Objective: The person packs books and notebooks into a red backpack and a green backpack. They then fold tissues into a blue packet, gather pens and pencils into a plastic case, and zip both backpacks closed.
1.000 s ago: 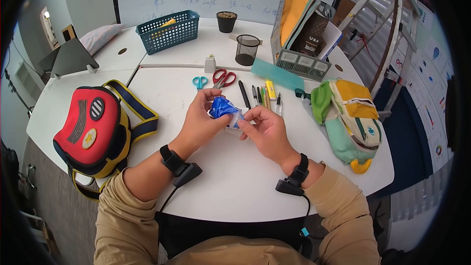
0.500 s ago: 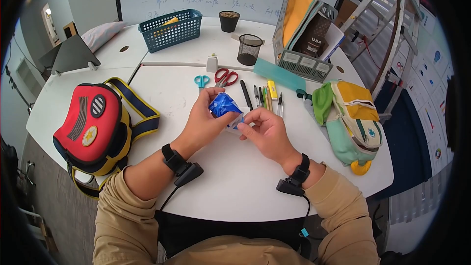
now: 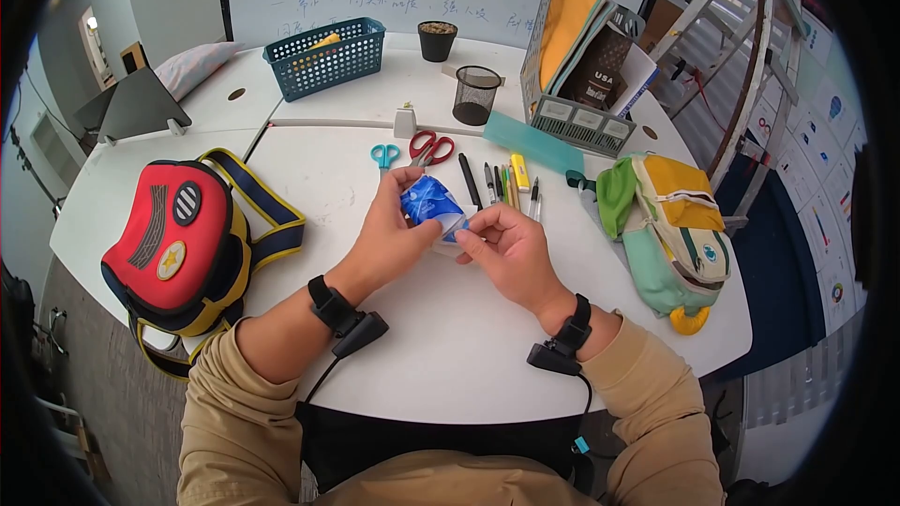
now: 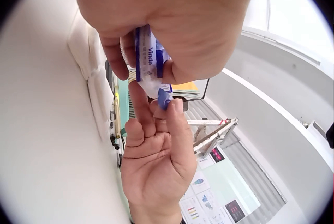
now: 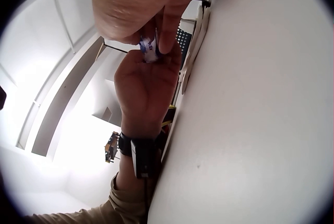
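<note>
A blue-and-white tissue pack (image 3: 431, 199) marked "Vinda" is held over the table between both hands. My left hand (image 3: 386, 230) grips it from the left, thumb across its near face and fingers behind. In the left wrist view the pack (image 4: 148, 57) shows its lettered side below that hand. My right hand (image 3: 511, 251) pinches the pack's right end between thumb and index finger, on a small blue flap (image 4: 164, 99). Just beyond the hands lie red-handled scissors (image 3: 431, 147), turquoise scissors (image 3: 384, 156) and a black pen (image 3: 470, 180).
A red backpack (image 3: 178, 244) lies at the left and a colourful backpack (image 3: 670, 225) at the right. Behind stand a teal basket (image 3: 328, 66), a mesh pen cup (image 3: 476, 96) and a file holder (image 3: 579, 122). Several pens and a yellow highlighter (image 3: 518, 171) lie near the middle.
The pack has turned slightly in my left hand, showing more of its blue face. Both hands stay in nearly the same place, with the right fingers still at its end.
</note>
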Demonstrator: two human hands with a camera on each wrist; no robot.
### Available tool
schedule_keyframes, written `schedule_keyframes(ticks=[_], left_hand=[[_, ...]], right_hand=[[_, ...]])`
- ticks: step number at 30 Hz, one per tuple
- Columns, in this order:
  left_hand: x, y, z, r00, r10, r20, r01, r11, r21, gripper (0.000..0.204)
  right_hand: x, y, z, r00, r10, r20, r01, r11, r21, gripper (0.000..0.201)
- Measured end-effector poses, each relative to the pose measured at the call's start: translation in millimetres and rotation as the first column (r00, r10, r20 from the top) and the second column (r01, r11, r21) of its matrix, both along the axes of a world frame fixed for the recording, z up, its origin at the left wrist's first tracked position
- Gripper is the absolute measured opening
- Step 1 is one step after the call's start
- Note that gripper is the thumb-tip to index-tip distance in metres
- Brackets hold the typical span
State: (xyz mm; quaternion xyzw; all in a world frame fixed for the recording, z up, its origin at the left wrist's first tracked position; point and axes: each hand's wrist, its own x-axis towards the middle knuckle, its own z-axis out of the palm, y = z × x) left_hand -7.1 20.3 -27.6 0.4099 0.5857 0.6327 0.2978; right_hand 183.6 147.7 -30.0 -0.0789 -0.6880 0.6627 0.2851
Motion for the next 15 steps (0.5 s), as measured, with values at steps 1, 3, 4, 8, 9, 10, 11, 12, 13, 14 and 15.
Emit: schedule_keyframes(ticks=[1, 3, 4, 8, 9, 10, 11, 12, 13, 14, 15], left_hand=[[-0.5, -0.3, 0.2, 1.0, -0.012, 0.026, 0.011, 1.0, 0.014, 0.076], [-1.1, -0.8, 0.9, 0.996, -0.037, 0.078, 0.033, 0.999, 0.043, 0.074], [-0.1, -1.3, 3.9, 0.989, -0.065, 0.134, 0.056, 0.996, 0.066, 0.074], [0.4, -5.8, 17.6, 0.911, -0.199, 0.361, 0.153, 0.977, 0.152, 0.071], [-1.7, -6.6, 19.3, 0.877, -0.236, 0.418, 0.178, 0.969, 0.174, 0.07], [-5.7, -5.2, 17.3, 0.818, -0.314, 0.482, 0.229, 0.946, 0.227, 0.069], [-10.8, -2.7, 13.2, 0.748, -0.389, 0.538, 0.273, 0.919, 0.285, 0.068], [-13.9, -1.2, 10.5, 0.668, -0.461, 0.584, 0.31, 0.886, 0.344, 0.066], [-12.4, -1.6, 13.1, 0.675, -0.47, 0.569, 0.318, 0.881, 0.351, 0.065], [-9.9, -2.5, 16.3, 0.681, -0.48, 0.554, 0.326, 0.875, 0.358, 0.063], [-8.3, -3.7, 18.6, 0.686, -0.488, 0.54, 0.333, 0.87, 0.364, 0.061]], right_hand=[[-0.3, 0.1, 0.5, 1.0, -0.002, 0.0, 0.002, 1.0, 0.004, 0.013], [-1.0, 2.0, -0.2, 1.0, -0.016, -0.006, 0.016, 0.999, -0.034, 0.013], [-1.5, 3.0, -0.2, 1.0, -0.022, -0.009, 0.022, 0.998, -0.052, 0.012], [-0.4, 7.1, 4.4, 0.996, -0.052, -0.066, 0.038, 0.981, -0.19, 0.012], [-0.6, 7.7, 4.9, 0.994, -0.044, -0.1, 0.02, 0.971, -0.237, 0.013], [-0.6, 7.9, 5.2, 0.99, -0.038, -0.134, -0.001, 0.959, -0.282, 0.013], [-0.3, 7.8, 5.4, 0.992, -0.019, -0.128, -0.021, 0.951, -0.307, 0.013], [-0.2, 7.4, 5.8, 0.992, 0.001, -0.123, -0.042, 0.942, -0.332, 0.014], [-0.3, 7.1, 6.3, 0.993, 0.022, -0.118, -0.063, 0.932, -0.357, 0.014], [-0.1, 6.9, 7.2, 0.993, 0.044, -0.114, -0.082, 0.931, -0.355, 0.015], [0.6, 6.9, 8.2, 0.992, 0.067, -0.109, -0.102, 0.93, -0.354, 0.016]])
